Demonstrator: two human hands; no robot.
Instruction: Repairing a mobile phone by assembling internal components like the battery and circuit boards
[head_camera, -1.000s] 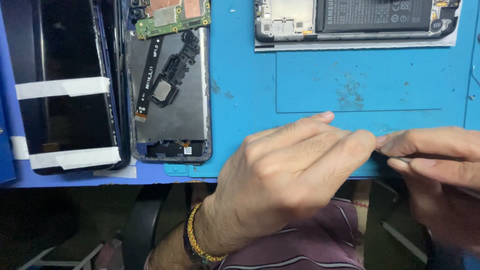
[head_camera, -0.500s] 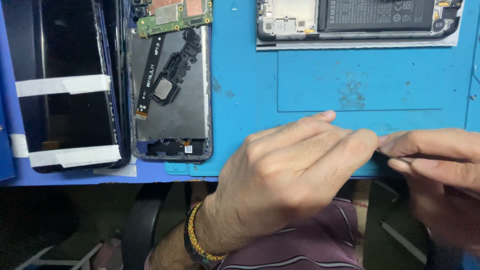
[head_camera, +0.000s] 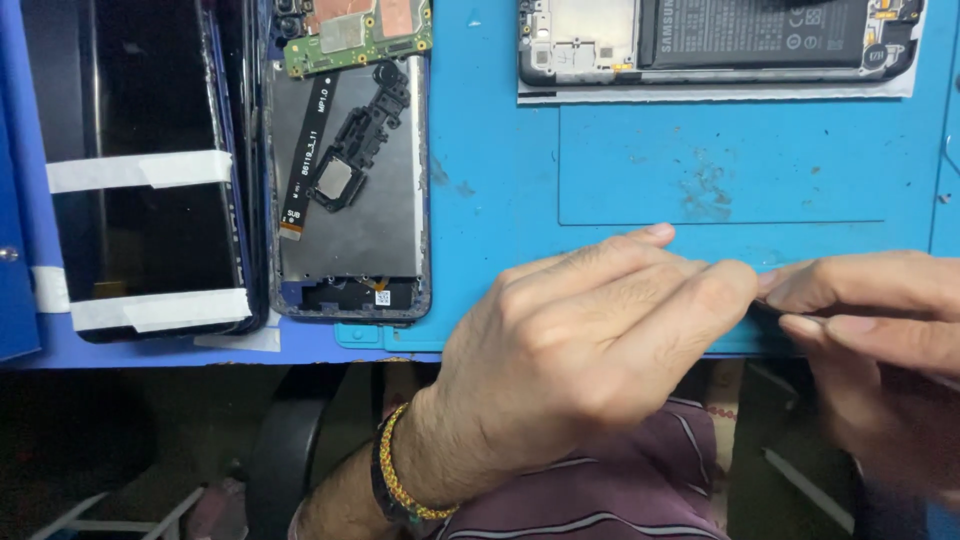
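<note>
Left hand (head_camera: 590, 340): fingers curled, tips pinched with right hand's on a small dark part.
Right hand (head_camera: 870, 320): thumb and forefinger pressed together on same part.
Part (head_camera: 772, 306): thin, dark, mostly hidden between fingertips; held at front edge of mat (head_camera: 720, 180).
Risk: part held past bench edge; slipped pinch likely drops it to lap or floor. Hard squeeze may bend it.
Nearby: open phone (head_camera: 350, 200) with loose board (head_camera: 355, 35), taped screen (head_camera: 140, 170), second phone (head_camera: 720, 40) at far edge.
In the way: nothing between hands and mat; left knuckles block view of part.
</note>
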